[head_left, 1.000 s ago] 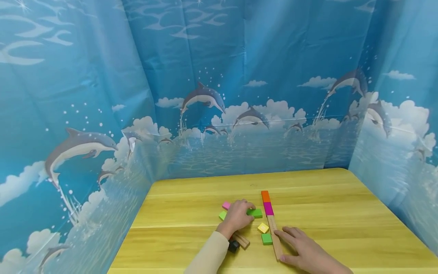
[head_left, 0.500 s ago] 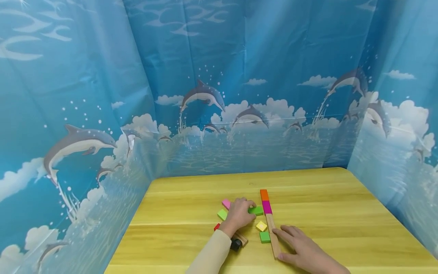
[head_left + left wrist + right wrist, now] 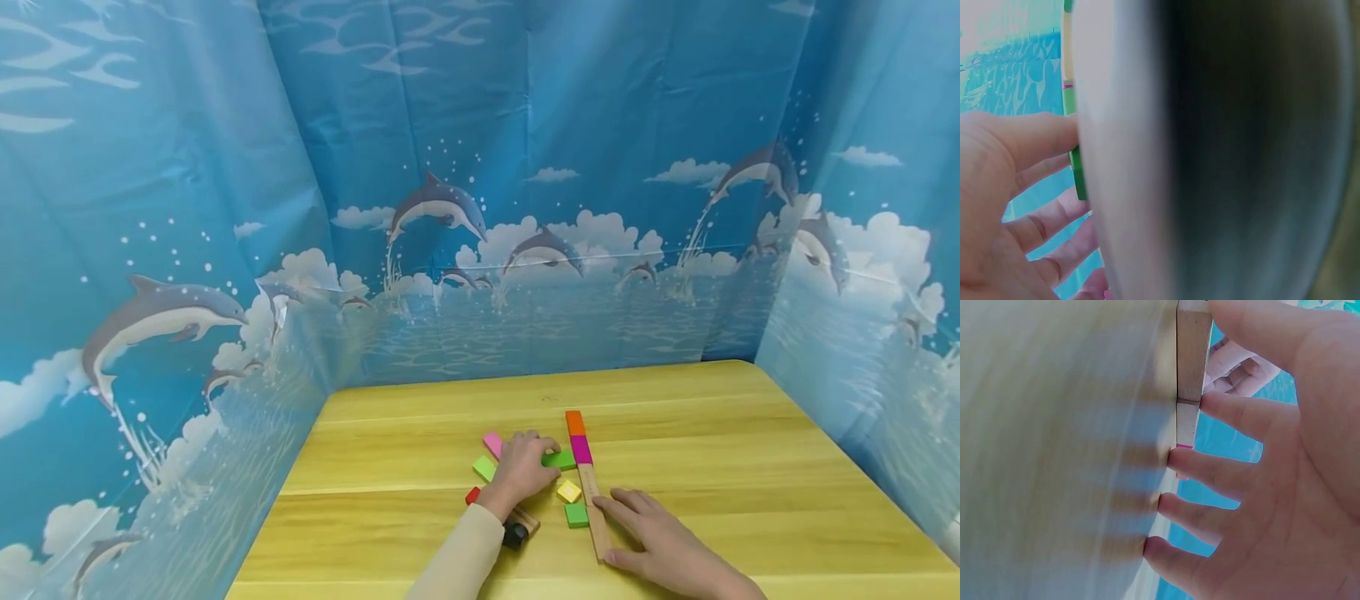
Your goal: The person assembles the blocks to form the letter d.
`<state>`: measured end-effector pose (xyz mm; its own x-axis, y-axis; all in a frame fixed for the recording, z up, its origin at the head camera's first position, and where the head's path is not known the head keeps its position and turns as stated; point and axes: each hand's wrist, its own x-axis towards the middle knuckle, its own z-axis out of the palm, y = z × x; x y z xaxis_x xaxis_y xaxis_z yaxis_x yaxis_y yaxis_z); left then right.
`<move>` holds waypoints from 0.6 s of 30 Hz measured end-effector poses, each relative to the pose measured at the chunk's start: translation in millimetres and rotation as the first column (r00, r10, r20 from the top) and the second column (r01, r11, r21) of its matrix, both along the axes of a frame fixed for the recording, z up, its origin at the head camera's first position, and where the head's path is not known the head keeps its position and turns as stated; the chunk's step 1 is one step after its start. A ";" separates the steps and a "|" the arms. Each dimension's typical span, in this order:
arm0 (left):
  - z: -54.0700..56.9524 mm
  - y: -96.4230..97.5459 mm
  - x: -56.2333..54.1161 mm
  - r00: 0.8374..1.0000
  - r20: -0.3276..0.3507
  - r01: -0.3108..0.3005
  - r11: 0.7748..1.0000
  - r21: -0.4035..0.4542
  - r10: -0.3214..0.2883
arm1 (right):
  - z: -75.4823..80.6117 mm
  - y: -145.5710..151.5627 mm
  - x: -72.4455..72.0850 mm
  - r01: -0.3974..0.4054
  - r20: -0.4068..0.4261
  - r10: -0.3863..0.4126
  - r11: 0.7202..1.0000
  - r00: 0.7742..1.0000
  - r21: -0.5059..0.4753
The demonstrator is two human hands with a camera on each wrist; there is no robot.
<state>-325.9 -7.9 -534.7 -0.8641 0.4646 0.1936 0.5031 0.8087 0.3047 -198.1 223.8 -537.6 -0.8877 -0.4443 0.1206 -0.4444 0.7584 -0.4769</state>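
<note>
In the head view my left hand (image 3: 523,468) pinches a green block (image 3: 558,460) between thumb and fingers. The block's right end meets the side of a straight row of blocks. Orange (image 3: 573,422) and magenta (image 3: 581,450) blocks form the row's far end, and plain wooden blocks (image 3: 597,533) the near end. My right hand (image 3: 660,542) lies along the row's right side, its thumb and index fingertip touching the wood. Its fingers are spread and fairly straight in the right wrist view. A yellow block (image 3: 568,492) and a short green block (image 3: 577,515) lie left of the row.
Around the left hand lie a pink block (image 3: 492,443), a light green block (image 3: 484,468), a red block (image 3: 472,496) and a partly hidden wooden piece (image 3: 528,521). A small black object (image 3: 515,535) shows beside the left cuff. Dolphin-print sheeting (image 3: 480,325) rises behind the yellow table (image 3: 697,433).
My left hand has slid the green block rightward, closing the gap to the row's side. The right hand keeps its place at the wooden blocks. The head view has shifted slightly.
</note>
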 end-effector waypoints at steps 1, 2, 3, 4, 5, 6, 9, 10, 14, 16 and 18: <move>0.3 0.0 -0.2 1.000 -0.001 0.001 1.000 0.003 -0.001 | 0.1 0.1 -0.3 0.000 -0.001 0.000 1.000 1.000 -0.002; 0.5 0.0 -0.5 1.000 -0.002 0.002 1.000 0.004 -0.002 | 0.7 0.0 -0.4 0.000 0.001 0.000 1.000 1.000 -0.005; 0.8 0.0 -0.8 1.000 -0.004 0.004 1.000 0.005 -0.004 | 0.9 0.0 -0.6 0.001 0.002 -0.001 1.000 1.000 -0.007; 0.8 0.0 -1.3 1.000 -0.004 0.005 1.000 0.005 -0.005 | 1.5 -0.1 -0.6 0.000 0.003 0.000 1.000 1.000 -0.009; 0.8 -0.2 -1.8 1.000 -0.004 0.007 1.000 0.007 -0.007 | 1.9 -0.2 -0.6 0.001 0.003 -0.001 1.000 1.000 -0.010; 0.8 -0.3 -1.9 1.000 -0.005 0.008 1.000 0.009 -0.008 | 2.3 -0.5 -0.8 0.003 0.001 -0.002 1.000 1.000 -0.009; 0.2 -1.4 -1.9 1.000 -0.001 0.005 1.000 0.017 -0.005 | 1.8 -1.4 -1.2 0.005 -0.002 -0.005 1.000 1.000 -0.004; 0.4 -2.0 -1.2 1.000 0.001 0.005 1.000 0.025 -0.005 | 1.8 -1.8 -1.2 0.005 -0.001 -0.005 1.000 1.000 -0.003; 0.2 -4.6 2.3 1.000 0.011 0.008 0.998 0.062 -0.009 | 0.9 -2.9 -1.4 0.005 0.012 -0.005 1.000 1.000 -0.004; 0.6 -5.9 4.1 1.000 0.007 0.014 0.996 0.085 -0.014 | 1.2 -3.3 -1.6 0.010 0.012 -0.010 1.000 1.000 -0.002; 2.0 -7.7 5.4 1.000 0.002 0.017 0.994 0.104 -0.018 | 2.0 -3.3 -1.9 0.017 0.007 -0.017 1.000 1.000 0.002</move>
